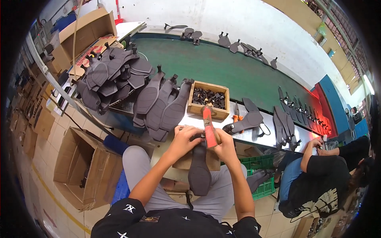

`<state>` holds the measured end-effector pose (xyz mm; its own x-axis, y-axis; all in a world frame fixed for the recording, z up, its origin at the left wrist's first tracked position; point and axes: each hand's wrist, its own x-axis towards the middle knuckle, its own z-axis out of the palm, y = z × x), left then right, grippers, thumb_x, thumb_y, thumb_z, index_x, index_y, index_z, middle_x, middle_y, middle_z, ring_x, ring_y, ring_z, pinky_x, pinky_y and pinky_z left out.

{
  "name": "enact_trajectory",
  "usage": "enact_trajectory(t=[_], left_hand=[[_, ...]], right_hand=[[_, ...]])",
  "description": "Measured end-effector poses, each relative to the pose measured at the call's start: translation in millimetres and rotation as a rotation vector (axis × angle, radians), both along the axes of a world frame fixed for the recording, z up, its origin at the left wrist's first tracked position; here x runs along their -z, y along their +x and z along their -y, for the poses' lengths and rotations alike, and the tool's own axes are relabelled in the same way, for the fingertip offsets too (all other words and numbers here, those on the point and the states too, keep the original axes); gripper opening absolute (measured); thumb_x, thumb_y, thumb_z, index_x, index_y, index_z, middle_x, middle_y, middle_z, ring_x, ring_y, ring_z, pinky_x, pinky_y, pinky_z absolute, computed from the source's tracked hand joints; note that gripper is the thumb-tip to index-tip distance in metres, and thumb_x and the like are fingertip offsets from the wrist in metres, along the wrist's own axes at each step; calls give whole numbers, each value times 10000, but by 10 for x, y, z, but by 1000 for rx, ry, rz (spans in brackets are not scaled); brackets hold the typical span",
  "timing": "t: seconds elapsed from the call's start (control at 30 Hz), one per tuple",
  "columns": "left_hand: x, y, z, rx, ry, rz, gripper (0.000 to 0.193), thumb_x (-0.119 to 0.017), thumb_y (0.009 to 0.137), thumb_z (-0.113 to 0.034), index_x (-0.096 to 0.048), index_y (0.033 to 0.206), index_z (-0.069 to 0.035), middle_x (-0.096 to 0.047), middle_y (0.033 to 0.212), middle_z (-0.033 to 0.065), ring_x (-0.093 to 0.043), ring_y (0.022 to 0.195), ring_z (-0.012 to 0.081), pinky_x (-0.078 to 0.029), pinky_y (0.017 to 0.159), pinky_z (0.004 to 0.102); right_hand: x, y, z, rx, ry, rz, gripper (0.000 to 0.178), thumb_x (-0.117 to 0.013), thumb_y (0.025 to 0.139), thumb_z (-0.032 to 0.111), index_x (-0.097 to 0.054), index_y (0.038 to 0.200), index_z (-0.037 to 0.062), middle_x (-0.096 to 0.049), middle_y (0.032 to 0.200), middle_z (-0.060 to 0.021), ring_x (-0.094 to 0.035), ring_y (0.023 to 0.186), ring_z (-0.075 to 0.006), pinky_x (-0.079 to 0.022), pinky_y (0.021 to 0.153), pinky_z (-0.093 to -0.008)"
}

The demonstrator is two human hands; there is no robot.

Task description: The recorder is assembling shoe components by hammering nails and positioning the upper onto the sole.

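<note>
So both hands meet over the lap at about 6 o'clock. Left hand (183,137) is curled onto the top end of a dark grey sandal sole (199,170), which hangs down over a small wooden block (214,160). Right hand (224,143) is wrapped tight round a red-handled hammer (208,126), head pointing to 12. Just past it at 12 sits a wooden box of small black parts (209,100), with a stack of soles (160,105) at 10.

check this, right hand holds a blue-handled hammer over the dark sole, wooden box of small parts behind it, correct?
Not quite: the head view shows the hammer in the right hand has a red handle, not blue. It is over the dark sole, and the wooden box of small parts sits behind.
</note>
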<state>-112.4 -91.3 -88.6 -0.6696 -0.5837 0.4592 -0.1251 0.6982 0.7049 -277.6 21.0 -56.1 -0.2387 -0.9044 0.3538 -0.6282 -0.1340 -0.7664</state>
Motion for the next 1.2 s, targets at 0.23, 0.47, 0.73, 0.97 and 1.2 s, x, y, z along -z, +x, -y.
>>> enact_trajectory(t=[0.23,0.47,0.73,0.97,1.2], left_hand=[[31,-32,100,83,228,-59,362,-812,708,-127,-711,1043,-37,-702,916,133,-674,838,301,-512,784,376],[-37,-46,195,245,318,-105,319,-789,767,-156,-736,1055,-31,-726,946,127,-681,851,211,-525,746,325],[52,-78,250,298,342,-109,312,-791,762,-135,-727,1038,-3,-727,955,123,-679,874,209,-526,795,327],[16,50,152,220,181,13,716,-806,762,-308,-495,1348,-38,-713,1147,87,-618,1124,278,-368,1038,434],[67,31,103,59,-88,304,1249,-766,759,-506,43,1546,29,-661,1294,9,-408,1399,288,-1,1174,616]], right_hand=[[-208,89,-64,23,7,-306,201,-694,803,-3,-655,1001,-7,-651,929,-121,-632,788,-330,-512,701,-327],[-506,522,-503,173,71,516,283,-522,1021,148,-527,1244,-26,-522,727,14,-472,524,-29,-359,430,-203],[-549,709,-746,239,80,67,346,-554,987,108,-518,1296,-42,-595,753,-158,-574,633,-209,-468,611,-329],[-1178,885,-981,321,-131,186,327,-516,1006,145,-551,1295,-5,-552,733,-103,-560,569,-127,-469,533,-302],[-381,666,-723,276,25,-77,284,-521,996,118,-525,1241,-27,-611,767,-212,-609,591,-296,-479,559,-368]])
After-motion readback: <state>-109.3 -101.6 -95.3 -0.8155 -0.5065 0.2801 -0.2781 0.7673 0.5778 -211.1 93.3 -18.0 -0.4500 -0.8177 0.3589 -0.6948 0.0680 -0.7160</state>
